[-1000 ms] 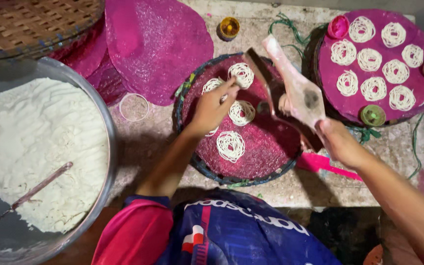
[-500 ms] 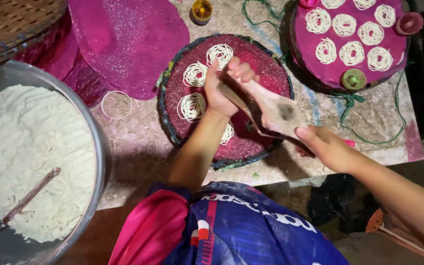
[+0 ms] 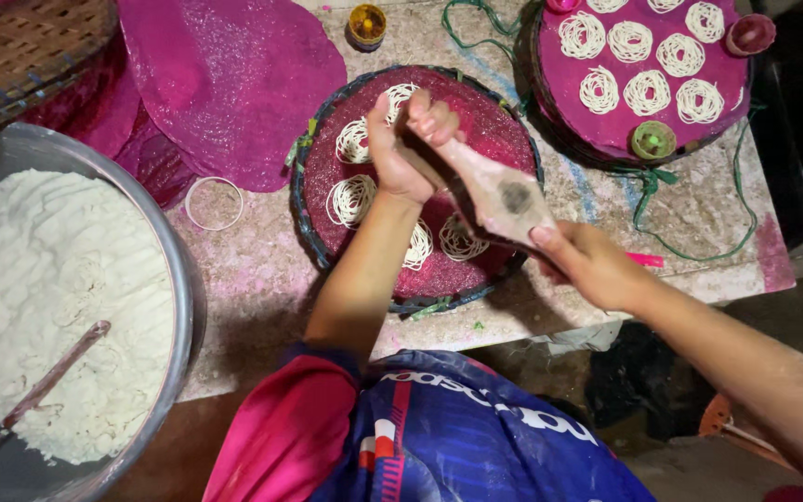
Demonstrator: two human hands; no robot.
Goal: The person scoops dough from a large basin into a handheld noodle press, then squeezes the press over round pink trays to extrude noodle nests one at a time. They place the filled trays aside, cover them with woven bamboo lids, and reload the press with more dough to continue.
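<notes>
Hands [image 3: 401, 153] and [image 3: 587, 260] both closed tight on the wooden press [image 3: 490, 186] above the round tray [image 3: 504, 121]; any tilt risked smearing noodle coils [image 3: 350, 200] just beneath the grip.

Over on the left, a big metal bowl [image 3: 183, 279] is sitting heaped with white dough [image 3: 39, 297], a utensil handle [image 3: 44, 390] poking out of it. Up top, a woven basket [image 3: 20, 46] is peeking in beside crinkled pink sheets [image 3: 225, 74]. A thin white ring [image 3: 214, 203] is lying on the speckled table [image 3: 253, 270], a small yellow pot [image 3: 366, 24] is standing near the far edge, and a full pink tray [image 3: 564, 79] is showing off noodle coils [image 3: 648, 91] and a green cap [image 3: 652, 141], green cord [image 3: 699, 246] trailing beside it.
</notes>
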